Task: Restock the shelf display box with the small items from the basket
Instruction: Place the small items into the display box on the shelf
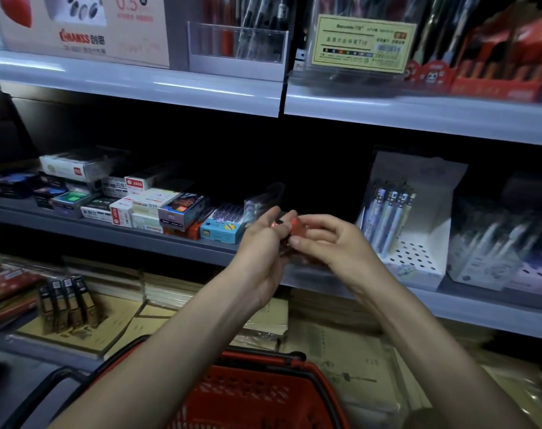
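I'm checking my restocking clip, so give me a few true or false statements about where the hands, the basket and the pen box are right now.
1. The left hand and the right hand both hold a small red item between them. True.
2. The basket is blue. False: it is red.
3. The white display box stands on the middle shelf, to the right of the hands. True.
4. The hands are down inside the basket. False: they are raised in front of the middle shelf, above the basket.
5. The white display box is packed full. False: pens fill only its left side, and many holes in its base are bare.
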{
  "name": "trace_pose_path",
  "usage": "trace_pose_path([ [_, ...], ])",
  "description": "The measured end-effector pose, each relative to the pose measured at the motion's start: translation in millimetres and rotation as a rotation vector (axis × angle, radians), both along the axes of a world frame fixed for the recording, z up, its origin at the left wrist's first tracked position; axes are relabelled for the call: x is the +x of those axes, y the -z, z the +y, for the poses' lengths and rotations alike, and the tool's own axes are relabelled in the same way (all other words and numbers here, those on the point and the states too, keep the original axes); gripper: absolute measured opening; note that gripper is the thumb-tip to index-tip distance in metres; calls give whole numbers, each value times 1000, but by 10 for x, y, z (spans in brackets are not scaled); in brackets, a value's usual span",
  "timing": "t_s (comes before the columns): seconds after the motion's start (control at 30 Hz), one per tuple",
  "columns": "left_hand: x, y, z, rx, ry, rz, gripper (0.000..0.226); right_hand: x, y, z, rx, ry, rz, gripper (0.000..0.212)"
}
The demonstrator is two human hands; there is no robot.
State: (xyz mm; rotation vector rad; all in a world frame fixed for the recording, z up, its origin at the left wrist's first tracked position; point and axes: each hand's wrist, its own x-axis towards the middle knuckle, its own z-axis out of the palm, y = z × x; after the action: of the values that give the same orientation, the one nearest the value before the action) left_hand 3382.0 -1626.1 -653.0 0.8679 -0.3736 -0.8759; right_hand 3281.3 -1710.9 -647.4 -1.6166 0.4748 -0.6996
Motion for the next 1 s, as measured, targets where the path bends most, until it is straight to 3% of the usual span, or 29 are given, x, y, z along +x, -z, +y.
trace_pose_path([
  [0.1, 12, 37, -16, 33, -7, -20, 26, -47, -10, -48, -244, 53, 57, 31],
  [0.23, 77, 88, 10, 103, -179, -86, 24, -107, -37, -268, -860, 392, 236, 35],
  [0.33, 127, 119, 15, 93, -210, -148, 13, -61, -6, -427, -1075, 436, 451, 54],
  [0.4, 166, 126, 14, 89, -225, -150, 8, -17, 71, -478, -1155, 416, 585, 45],
  [0.5, 198, 108, 17, 122, -212, -250, 9, 13, 187, -511, -1165, 337, 678, 25],
  [0.8, 283, 31, -402, 379, -355, -815, 17, -138, 449, -402, -1029, 459, 438, 25],
  [1.0, 314, 314, -679, 573, -434, -1198, 13, -200, 445, -331, -993, 455, 411, 21],
])
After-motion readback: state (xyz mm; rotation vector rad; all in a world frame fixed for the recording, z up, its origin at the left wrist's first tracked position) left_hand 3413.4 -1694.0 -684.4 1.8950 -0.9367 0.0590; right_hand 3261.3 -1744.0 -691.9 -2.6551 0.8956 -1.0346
